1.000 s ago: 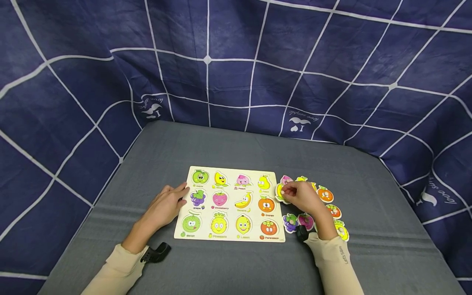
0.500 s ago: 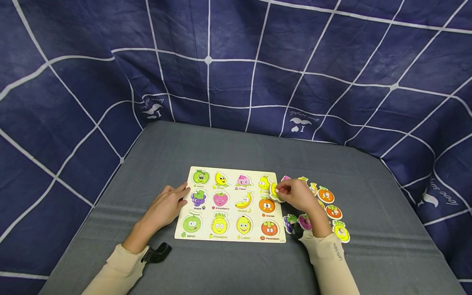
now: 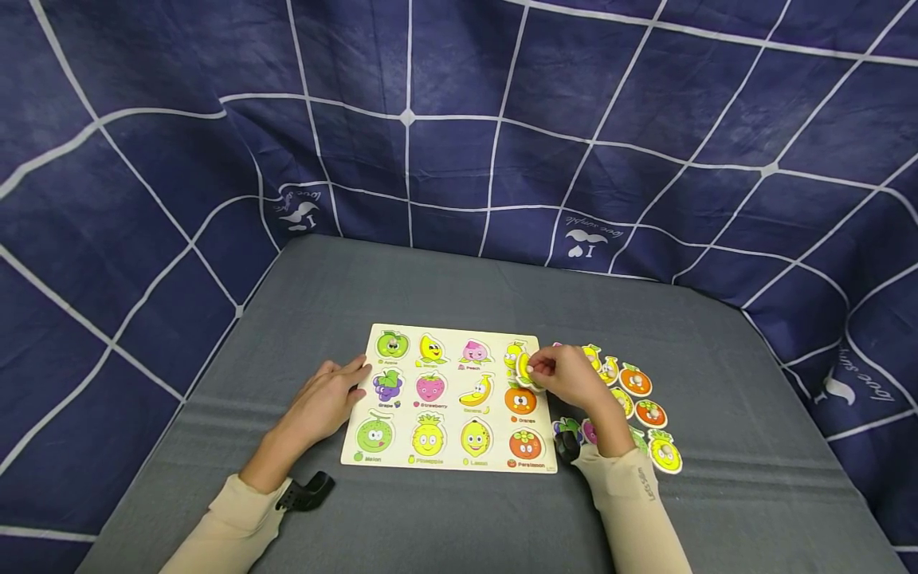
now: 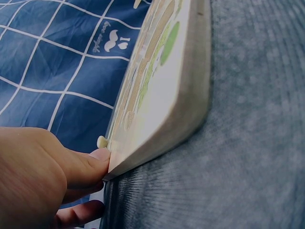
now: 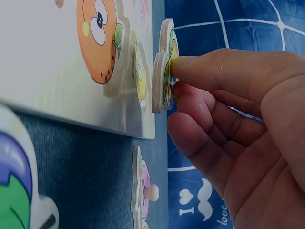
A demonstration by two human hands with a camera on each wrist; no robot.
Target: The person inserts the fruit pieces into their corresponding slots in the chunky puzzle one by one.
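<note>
A pale wooden puzzle board [image 3: 452,438] with rows of printed fruit lies flat on the grey cloth. My left hand [image 3: 323,406] rests at its left side, index fingertip on the edge. In the left wrist view the thumb presses against the board's side near a corner. My right hand [image 3: 577,379] pinches a yellow fruit puzzle piece [image 3: 524,373] between thumb and fingers. That piece stands tilted above the board's right side, between the printed pear [image 3: 515,351] and orange [image 3: 520,401]. Its edge faces the right wrist camera, so its picture is mostly hidden.
Loose fruit pieces lie right of the board, among them an orange [image 3: 635,381], a persimmon [image 3: 651,414] and a pineapple [image 3: 664,452]. Grapes [image 3: 564,426] lie partly under the right wrist's black camera [image 3: 567,446]. A blue gridded curtain [image 3: 459,159] surrounds the table.
My right hand has lifted the yellow piece from among the loose pieces and carried it left over the board's right edge. The left hand and board stay put.
</note>
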